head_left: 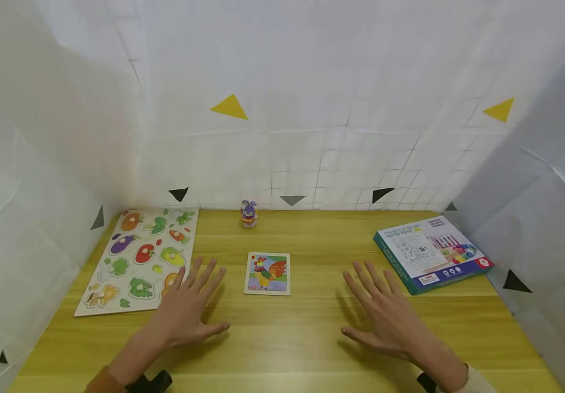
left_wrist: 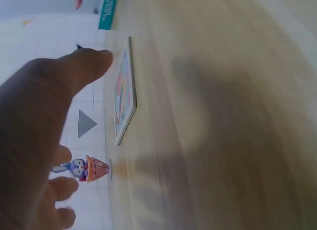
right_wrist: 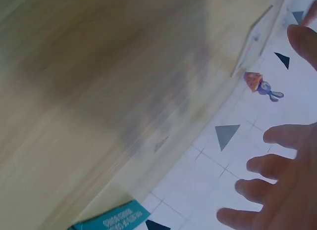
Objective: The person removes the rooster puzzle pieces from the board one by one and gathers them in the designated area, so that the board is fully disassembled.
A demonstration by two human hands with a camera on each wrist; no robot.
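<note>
Between the two hands on the wooden table lies a small square rooster picture puzzle [head_left: 267,274]. My left hand [head_left: 190,305], fingers spread and holding nothing, hovers palm down to its left, over the near right corner of a vegetable peg puzzle board [head_left: 137,262]. On the other side my right hand [head_left: 385,314] is likewise spread above the table, with nothing in it. A boxed set [head_left: 434,252] with a green side lies just beyond that hand. In the left wrist view the thumb [left_wrist: 86,67] shows in front of the rooster puzzle [left_wrist: 125,94].
A small purple rabbit figure [head_left: 249,213] stands near the table's back edge. White sheeting [head_left: 311,98] with yellow, black and grey triangles rises behind and at both sides of the wooden table [head_left: 287,349].
</note>
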